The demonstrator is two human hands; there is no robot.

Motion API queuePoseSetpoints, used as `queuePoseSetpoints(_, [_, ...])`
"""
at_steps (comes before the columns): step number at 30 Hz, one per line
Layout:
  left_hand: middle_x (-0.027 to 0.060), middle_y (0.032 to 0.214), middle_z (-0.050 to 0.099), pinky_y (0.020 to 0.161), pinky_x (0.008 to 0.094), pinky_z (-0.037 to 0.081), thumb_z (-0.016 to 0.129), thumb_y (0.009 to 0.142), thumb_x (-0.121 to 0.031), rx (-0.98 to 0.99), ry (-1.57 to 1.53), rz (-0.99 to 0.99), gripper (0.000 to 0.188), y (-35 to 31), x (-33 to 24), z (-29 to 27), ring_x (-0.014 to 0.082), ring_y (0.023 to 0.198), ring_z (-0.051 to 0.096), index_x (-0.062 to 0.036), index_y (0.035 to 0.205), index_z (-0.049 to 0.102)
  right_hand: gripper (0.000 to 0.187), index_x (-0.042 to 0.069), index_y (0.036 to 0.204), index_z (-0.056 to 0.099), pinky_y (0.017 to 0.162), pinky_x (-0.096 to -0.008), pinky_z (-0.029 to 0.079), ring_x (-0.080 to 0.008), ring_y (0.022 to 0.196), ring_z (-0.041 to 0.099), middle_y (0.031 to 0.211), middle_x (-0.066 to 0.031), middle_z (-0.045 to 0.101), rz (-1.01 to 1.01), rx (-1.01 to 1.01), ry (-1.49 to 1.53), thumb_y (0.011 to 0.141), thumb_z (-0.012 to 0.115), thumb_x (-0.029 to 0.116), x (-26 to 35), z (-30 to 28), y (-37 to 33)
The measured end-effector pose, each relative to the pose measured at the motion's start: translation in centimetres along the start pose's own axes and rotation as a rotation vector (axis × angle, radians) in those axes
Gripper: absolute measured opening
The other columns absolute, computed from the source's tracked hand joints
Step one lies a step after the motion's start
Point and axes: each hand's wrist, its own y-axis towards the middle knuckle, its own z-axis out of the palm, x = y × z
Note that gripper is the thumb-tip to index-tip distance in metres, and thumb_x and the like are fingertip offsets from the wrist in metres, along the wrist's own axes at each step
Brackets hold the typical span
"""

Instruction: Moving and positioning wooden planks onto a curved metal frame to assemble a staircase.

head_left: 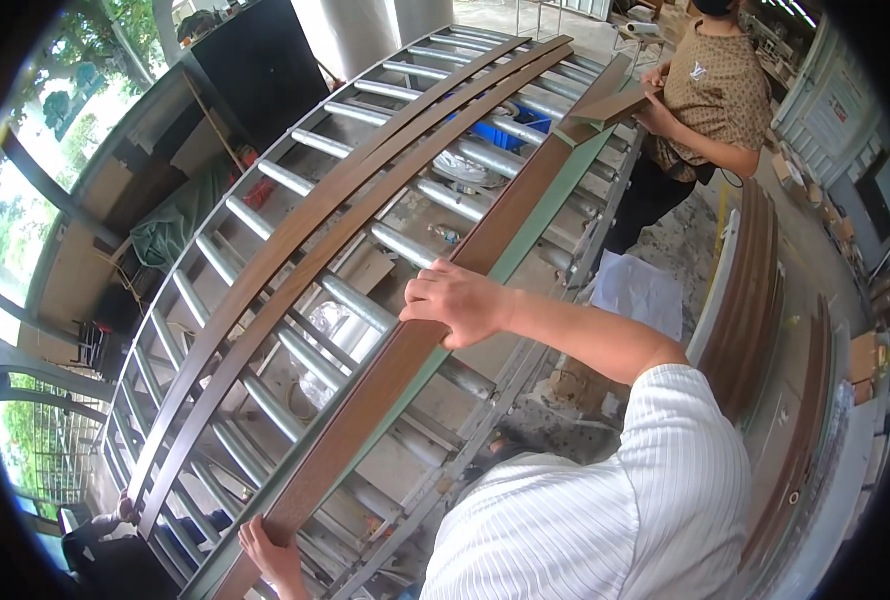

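A long brown wood-grain board (353,420) with a pale green edge lies across metal rollers, running from the bottom of the view toward the upper right. My right hand (457,303) grips it near its middle, fingers curled over the far edge. Lower down, my left hand (270,556) holds the same board close to its near end; part of that hand is cut off by the frame. Beyond the board, two brown strips (310,215) lie side by side over the rollers, apart from both hands.
The roller conveyor (255,215) fills the middle. At the upper right, a co-worker (715,90) holds a brown-and-green piece (615,106). Another person's hand (126,507) is at the strips' lower-left end. A blue crate (510,130) sits beneath the rollers. Stacked brown boards (750,300) lie right.
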Motion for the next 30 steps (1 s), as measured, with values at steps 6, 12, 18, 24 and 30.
queuePoseSetpoints(6, [0.0193, 0.119, 0.063, 0.108, 0.0529, 0.045, 0.099, 0.057, -0.016, 0.199, -0.028, -0.073, 0.073, 0.5, -1.9, 0.4, 0.0447, 0.119, 0.058, -0.0034, 0.118, 0.061, 0.059, 0.015, 0.122, 0.070, 0.108, -0.0461, 0.045, -0.0277, 0.119, 0.062, 0.119, -0.0056, 0.063, 0.065, 0.135, 0.163, 0.069, 0.093, 0.031, -1.5, 1.6, -3.3])
queuePoseSetpoints(12, [0.0209, 0.133, 0.063, 0.107, 0.0556, 0.050, 0.100, 0.055, -0.017, 0.149, -0.070, -0.037, 0.084, -1.1, -1.9, 2.2, 0.0458, 0.128, 0.057, -0.0065, 0.131, 0.065, 0.067, 0.009, 0.126, 0.071, 0.104, -0.0485, 0.051, -0.0352, 0.119, 0.064, 0.121, -0.0122, 0.068, -0.004, 0.139, 0.205, 0.068, 0.095, 0.033, -3.3, 4.7, -3.9])
queuePoseSetpoints(18, [0.0146, 0.123, 0.066, 0.104, 0.0481, 0.053, 0.100, 0.058, -0.034, 0.256, -0.071, -0.003, 0.075, 3.3, -1.7, 2.0, 0.0391, 0.121, 0.061, -0.0067, 0.121, 0.070, 0.076, 0.003, 0.130, 0.070, 0.111, -0.0468, 0.048, -0.0371, 0.126, 0.062, 0.130, -0.0168, 0.067, 0.130, 0.209, 0.190, 0.065, 0.098, 0.030, -4.7, 3.5, -3.1])
queuePoseSetpoints(24, [0.0170, 0.124, 0.067, 0.105, 0.0490, 0.053, 0.098, 0.061, -0.049, 0.358, -0.034, -0.032, 0.079, 3.1, 0.9, 0.1, 0.0401, 0.123, 0.062, -0.0051, 0.121, 0.071, 0.077, 0.002, 0.134, 0.068, 0.111, -0.0456, 0.048, -0.0390, 0.127, 0.060, 0.134, -0.0192, 0.064, 0.131, 0.343, 0.186, 0.067, 0.096, 0.029, -5.2, 4.6, -0.2])
queuePoseSetpoints(30, [0.0127, 0.132, 0.061, 0.117, 0.0525, 0.043, 0.096, 0.068, -0.041, -0.014, 0.088, -0.049, 0.085, -3.2, -0.1, 5.7, 0.0375, 0.128, 0.058, -0.0104, 0.139, 0.062, 0.074, 0.004, 0.125, 0.066, 0.107, -0.0519, 0.047, -0.0435, 0.121, 0.058, 0.125, -0.0172, 0.062, 0.115, 0.190, -0.041, 0.061, 0.097, 0.027, -2.1, 5.3, -4.5])
